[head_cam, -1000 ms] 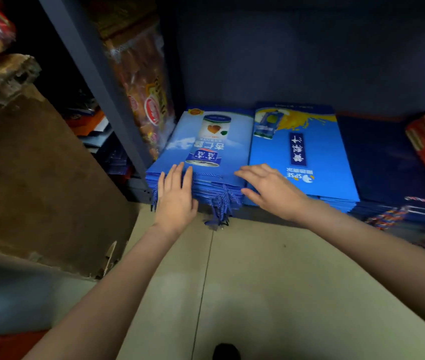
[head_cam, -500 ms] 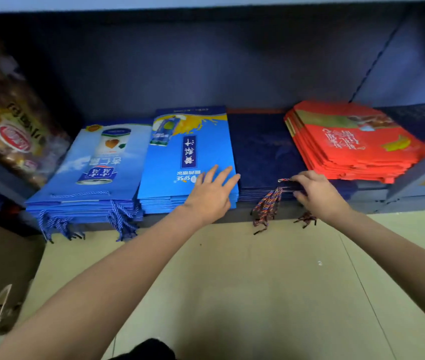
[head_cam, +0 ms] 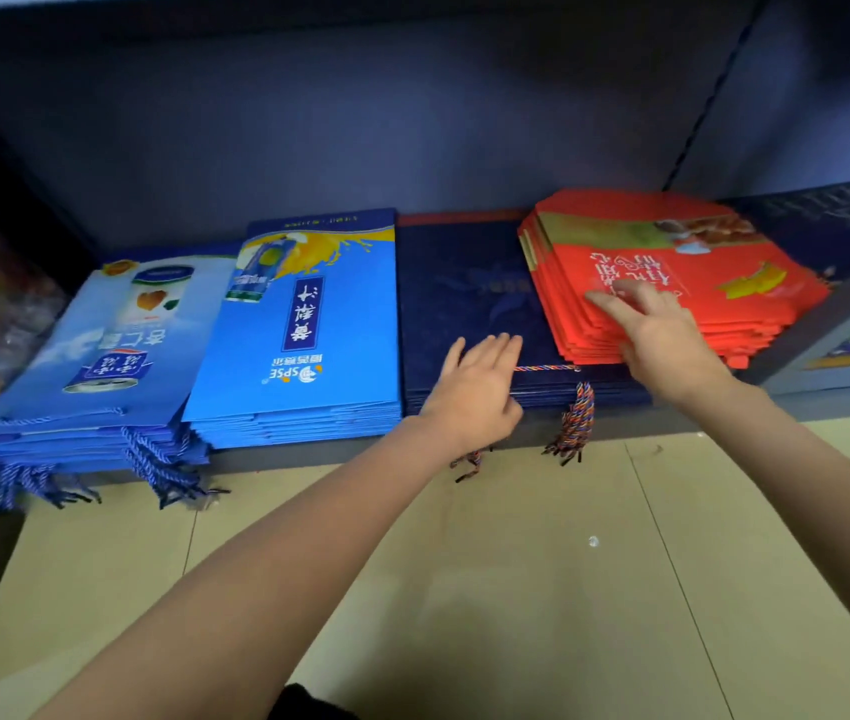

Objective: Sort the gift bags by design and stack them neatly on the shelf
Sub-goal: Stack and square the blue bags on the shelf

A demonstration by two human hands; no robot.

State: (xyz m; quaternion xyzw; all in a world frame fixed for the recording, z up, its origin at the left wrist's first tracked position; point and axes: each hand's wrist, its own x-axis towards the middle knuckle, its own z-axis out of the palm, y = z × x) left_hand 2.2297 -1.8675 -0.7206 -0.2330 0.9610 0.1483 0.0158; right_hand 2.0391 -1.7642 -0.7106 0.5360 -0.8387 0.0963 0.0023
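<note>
Bottom shelf [head_cam: 282, 457] spans mid-frame with four flat gift-bag stacks: light blue stack [head_cam: 101, 366] far left, bright blue stack [head_cam: 308, 345], navy stack [head_cam: 459, 298] centre, red stack [head_cam: 672, 283] right, skewed. Left hand [head_cam: 475, 387] flat, fingers spread, on navy. Right hand [head_cam: 656, 330] open, fingertips on red; gripping nothing.

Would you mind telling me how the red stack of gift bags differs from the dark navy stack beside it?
The red stack is bright with printed pictures; the dark navy stack is nearly plain. The red stack is fanned and askew, overlapping the navy stack's right side; the navy stack lies squared. The right hand rests on the red stack, the left hand on the navy one, whose multicoloured cord handles hang over the shelf edge. Both stacks lie flat.
</note>
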